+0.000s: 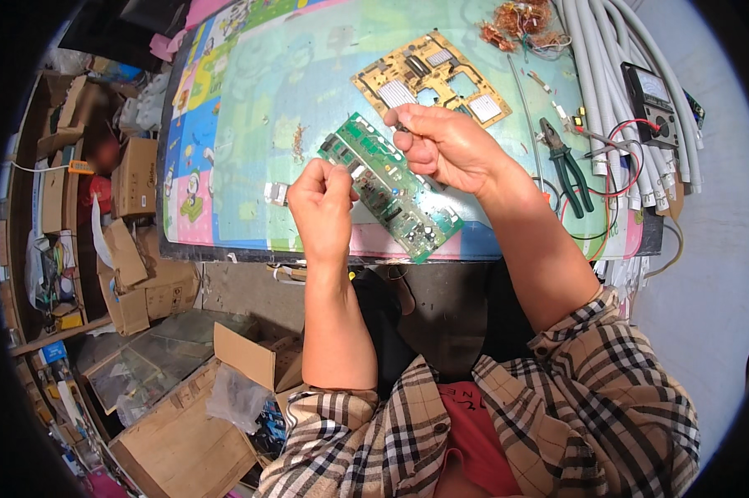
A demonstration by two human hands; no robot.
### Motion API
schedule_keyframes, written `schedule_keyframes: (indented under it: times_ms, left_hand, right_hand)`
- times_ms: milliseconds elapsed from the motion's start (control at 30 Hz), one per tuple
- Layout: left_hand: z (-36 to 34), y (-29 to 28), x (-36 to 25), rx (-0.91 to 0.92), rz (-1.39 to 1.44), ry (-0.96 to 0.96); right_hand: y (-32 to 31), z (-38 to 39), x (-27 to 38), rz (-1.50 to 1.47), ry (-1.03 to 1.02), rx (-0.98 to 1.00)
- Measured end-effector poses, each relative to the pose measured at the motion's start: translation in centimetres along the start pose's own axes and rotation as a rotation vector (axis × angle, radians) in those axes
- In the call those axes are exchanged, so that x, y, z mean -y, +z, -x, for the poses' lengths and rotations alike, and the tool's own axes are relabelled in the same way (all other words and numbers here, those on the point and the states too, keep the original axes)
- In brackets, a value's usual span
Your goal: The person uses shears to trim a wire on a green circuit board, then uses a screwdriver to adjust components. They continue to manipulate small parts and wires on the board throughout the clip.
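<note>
On the desk (250, 195) rests a green circuit board (414, 207); over it, left hand (321, 207) and right hand (457, 149) curl their fingers closed, contents unclear. Fine board work seems in hand, calling for steadiness next.

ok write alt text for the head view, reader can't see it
A person's left hand and right hand curl over a green circuit board on a covered table. A tan circuit board lies beyond it, with pliers and a meter to the right.
</note>
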State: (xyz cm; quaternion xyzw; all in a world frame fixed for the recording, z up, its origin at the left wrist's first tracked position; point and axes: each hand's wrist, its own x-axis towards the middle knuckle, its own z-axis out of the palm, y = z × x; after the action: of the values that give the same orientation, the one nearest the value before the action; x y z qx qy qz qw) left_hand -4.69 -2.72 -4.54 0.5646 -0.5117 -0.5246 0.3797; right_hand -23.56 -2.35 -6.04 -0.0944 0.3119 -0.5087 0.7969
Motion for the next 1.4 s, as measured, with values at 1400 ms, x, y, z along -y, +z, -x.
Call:
schedule_keyframes:
  times_ms: [1400]
  left_hand:
    - [0.1,1.1,0.5,0.091,0.124,0.009]
  right_hand:
    - [1.2,-0.7,-2.7,0.860,-0.211,-0.018]
